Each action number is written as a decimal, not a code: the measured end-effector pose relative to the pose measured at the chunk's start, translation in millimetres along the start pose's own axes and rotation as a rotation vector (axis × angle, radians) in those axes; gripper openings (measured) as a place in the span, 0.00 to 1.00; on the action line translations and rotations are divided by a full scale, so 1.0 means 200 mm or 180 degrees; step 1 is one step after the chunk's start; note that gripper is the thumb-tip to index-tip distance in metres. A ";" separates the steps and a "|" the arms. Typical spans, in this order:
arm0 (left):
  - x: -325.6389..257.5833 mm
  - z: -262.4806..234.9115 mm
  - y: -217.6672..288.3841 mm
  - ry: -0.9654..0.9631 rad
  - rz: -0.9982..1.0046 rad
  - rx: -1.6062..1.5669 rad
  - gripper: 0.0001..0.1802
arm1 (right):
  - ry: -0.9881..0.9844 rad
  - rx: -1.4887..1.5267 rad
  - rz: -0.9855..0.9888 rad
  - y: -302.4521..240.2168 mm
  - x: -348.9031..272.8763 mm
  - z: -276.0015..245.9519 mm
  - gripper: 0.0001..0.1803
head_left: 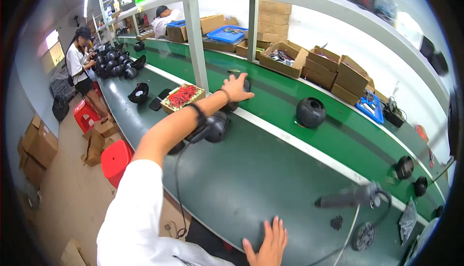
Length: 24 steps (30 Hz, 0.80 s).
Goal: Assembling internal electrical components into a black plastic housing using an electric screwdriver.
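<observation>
My left arm stretches across the workbench to the green conveyor belt. There my left hand [237, 89] closes its thumb and fingers round a black rounded housing [247, 86], mostly hidden by the hand. Under my left forearm sit more black rounded housings [218, 127], partly covered. My right hand [268, 244] is at the bench's near edge, fingers spread and holding nothing. To its right lie a black power screwdriver [345, 197], blurred, a small heap of black screws [337, 222] and a round black grille [364, 237].
A black ball-shaped housing [311, 112] sits on the belt [270, 104]. Beside my left forearm are a box of red wires [182, 97], a dark phone [159, 99] and a black half shell [139, 93]. A grey post [195, 34] rises near my left hand. A person [79, 56] stands far left.
</observation>
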<state>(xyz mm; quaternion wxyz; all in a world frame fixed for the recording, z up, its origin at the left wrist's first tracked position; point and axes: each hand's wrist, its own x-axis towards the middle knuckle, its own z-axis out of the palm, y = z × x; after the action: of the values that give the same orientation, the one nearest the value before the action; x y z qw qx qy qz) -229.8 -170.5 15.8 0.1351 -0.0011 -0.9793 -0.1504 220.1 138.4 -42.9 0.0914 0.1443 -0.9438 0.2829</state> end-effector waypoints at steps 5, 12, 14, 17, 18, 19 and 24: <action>0.45 0.25 -0.28 -0.0838 -0.0636 0.0274 0.58 | -0.0508 -0.0085 0.0336 -0.04 0.03 0.06 0.45; 0.07 -0.26 -0.08 0.0007 0.0815 -0.1531 0.49 | -0.0625 -0.0366 0.0805 -0.07 0.13 0.00 0.43; -0.10 -0.48 -0.20 -0.0064 0.0635 -0.1520 0.51 | -0.0605 -0.0540 0.0722 -0.11 0.16 0.01 0.43; -0.32 -0.60 -0.43 -0.0219 0.0434 -0.1419 0.52 | -0.0042 0.0259 0.1015 -0.28 0.28 0.12 0.44; -0.39 -0.61 -0.51 -0.0443 0.0452 -0.1305 0.53 | -0.0097 0.0396 0.1104 -0.40 0.39 0.15 0.43; -0.44 -0.61 -0.58 -0.0764 0.0509 -0.1035 0.53 | -0.0150 0.0538 0.1171 -0.52 0.56 0.19 0.42; -0.79 -0.75 -0.71 -0.0391 0.0623 -0.1154 0.53 | 0.0611 0.1416 0.1235 -0.94 1.27 0.52 0.38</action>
<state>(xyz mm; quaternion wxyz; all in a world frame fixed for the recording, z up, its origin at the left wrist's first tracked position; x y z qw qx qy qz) -43.3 -344.6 69.0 0.0867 -0.1297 -0.9379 -0.3098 31.8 -125.5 31.0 0.0906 -0.0495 -0.8557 0.5070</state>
